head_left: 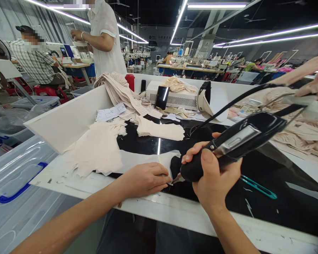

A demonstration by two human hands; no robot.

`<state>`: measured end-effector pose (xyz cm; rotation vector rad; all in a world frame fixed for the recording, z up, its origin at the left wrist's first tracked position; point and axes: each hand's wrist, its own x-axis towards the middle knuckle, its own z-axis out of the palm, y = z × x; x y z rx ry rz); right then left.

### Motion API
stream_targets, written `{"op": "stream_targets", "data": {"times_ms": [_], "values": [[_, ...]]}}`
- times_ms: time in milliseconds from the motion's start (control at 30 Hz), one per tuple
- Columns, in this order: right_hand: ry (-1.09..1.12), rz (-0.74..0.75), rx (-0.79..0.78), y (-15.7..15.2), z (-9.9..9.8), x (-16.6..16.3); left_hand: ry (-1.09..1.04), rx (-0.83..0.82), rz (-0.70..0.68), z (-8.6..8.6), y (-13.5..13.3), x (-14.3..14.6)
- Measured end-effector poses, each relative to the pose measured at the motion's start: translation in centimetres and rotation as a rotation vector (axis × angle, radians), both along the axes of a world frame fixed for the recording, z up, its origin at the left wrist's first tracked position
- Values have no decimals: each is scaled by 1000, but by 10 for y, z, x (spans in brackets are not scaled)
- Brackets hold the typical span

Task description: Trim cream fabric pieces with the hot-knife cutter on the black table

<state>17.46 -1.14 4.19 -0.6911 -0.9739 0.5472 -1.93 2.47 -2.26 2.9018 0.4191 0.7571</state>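
My right hand is wrapped round a black hand-held tool with a silver lever on its side and a dark cord. Its rounded black end points down and left, close to my left fingertips; the tip is too blurred to make out. My left hand has its fingers together, holding down the right end of a thin white fabric piece on the black work surface. The left end of that piece runs under a pile of cream fabric pieces. Another cream stack lies just behind.
A teal thread snipper lies right of my right hand. Behind are a phone, a white vented box and a black spool. Another person's hands reach in at right, above fabric heaps. A clear lidded bin stands left.
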Motion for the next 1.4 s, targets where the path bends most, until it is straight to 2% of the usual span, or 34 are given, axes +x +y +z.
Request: {"op": "stream_targets", "data": {"times_ms": [167, 300, 500, 633, 767, 1033, 1267, 1400], "values": [[-12, -7, -11, 2, -1, 2, -58, 6, 12, 5, 1, -3], [-26, -8, -13, -3, -2, 3, -136, -77, 50, 10, 0, -7], [-42, 3, -25, -11, 7, 11, -24, -173, -12, 18, -15, -18], [8, -87, 40, 5, 18, 24, 40, -194, -25, 32, -25, -24], [14, -136, 67, 24, 17, 35, 24, -118, 12, 41, -23, -14], [-22, -167, 77, 36, 10, 41, -1, 22, 112, 31, 0, 28], [0, -171, 76, 52, 5, 47, 23, 80, 95, 23, 7, 37], [-18, -139, 40, 51, 2, 46, 62, 87, 98, 22, 8, 39]]}}
